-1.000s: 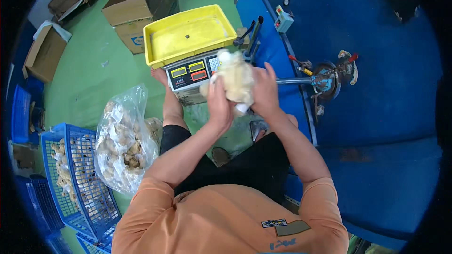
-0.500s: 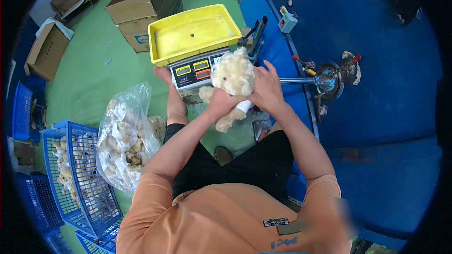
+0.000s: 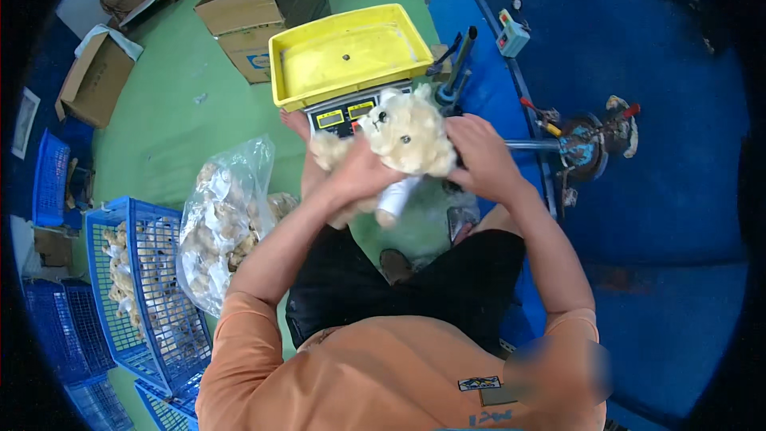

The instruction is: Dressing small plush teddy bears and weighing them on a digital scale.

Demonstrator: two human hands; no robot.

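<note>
Two hands hold one cream plush bear point(image 3: 403, 132) between them, in front of the person's chest and above the lap. Its fur is pale and fluffy, the face has two small dark eyes and a dark nose, and it looks up toward the camera. One soft limb sticks out beyond the left hand, and a white tube-like piece point(image 3: 396, 198) comes out under the body.

The left hand point(image 3: 361, 172) is closed around the lower left side of the toy, with the forearm rising from the lower edge. The right hand point(image 3: 479, 156) grips the right side of the head, fingers curled over the fur, wrist bent inward.

Just beyond both hands stands a weighing scale with a yellow tray point(image 3: 351, 56). Left of the left forearm lies a clear bag of plush toys point(image 3: 223, 223), and further left a blue crate point(image 3: 136, 287).
</note>
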